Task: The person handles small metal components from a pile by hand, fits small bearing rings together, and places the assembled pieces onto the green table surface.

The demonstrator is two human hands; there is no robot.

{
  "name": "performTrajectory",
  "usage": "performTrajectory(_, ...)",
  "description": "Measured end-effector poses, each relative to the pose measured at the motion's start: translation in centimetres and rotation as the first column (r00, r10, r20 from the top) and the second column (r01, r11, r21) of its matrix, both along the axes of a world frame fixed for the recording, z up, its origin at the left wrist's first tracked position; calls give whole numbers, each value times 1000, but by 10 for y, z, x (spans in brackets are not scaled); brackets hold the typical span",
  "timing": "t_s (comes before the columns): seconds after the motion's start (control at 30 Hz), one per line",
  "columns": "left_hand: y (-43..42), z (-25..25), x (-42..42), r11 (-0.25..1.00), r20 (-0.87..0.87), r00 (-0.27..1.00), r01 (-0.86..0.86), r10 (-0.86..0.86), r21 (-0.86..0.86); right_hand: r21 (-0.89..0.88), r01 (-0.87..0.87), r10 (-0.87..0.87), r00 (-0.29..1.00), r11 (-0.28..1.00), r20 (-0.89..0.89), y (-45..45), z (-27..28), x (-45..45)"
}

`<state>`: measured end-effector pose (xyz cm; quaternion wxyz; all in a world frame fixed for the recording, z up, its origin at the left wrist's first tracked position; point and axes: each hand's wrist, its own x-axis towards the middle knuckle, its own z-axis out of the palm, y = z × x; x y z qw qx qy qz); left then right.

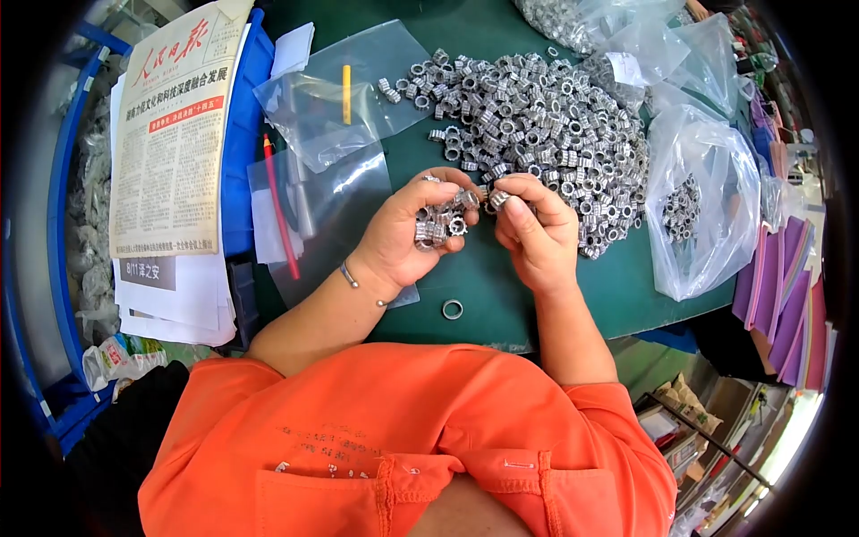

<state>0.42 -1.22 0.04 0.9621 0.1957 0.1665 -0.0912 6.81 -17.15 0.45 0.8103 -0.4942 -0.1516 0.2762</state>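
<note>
My left hand is cupped round a clump of several small silvery metal rings with notched edges. Close beside it, my right hand pinches one such metal ring between thumb and fingers. Just beyond both hands spreads a large heap of the same rings on the green table. A single smoother-looking ring lies alone nearer my body, below the hands.
Clear plastic bags lie at the left with a yellow stick and a red pencil. A newspaper rests by a blue bin. To the right stands a plastic bag with more rings inside.
</note>
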Motion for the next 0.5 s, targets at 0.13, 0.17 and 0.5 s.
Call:
performTrajectory(0.13,-3,4,0,996,-37,998,46,-43,74,-255,280,-119,854,925,507,9,-4,-4)
performTrajectory(0.17,-4,4,-1,996,-38,997,67,-65,62,-180,307,-149,796,935,586,13,-8,-4)
performTrajectory(0.5,-7,5,-2,981,-40,988,151,-147,124,-88,295,-207,825,952,525,16,0,-12)
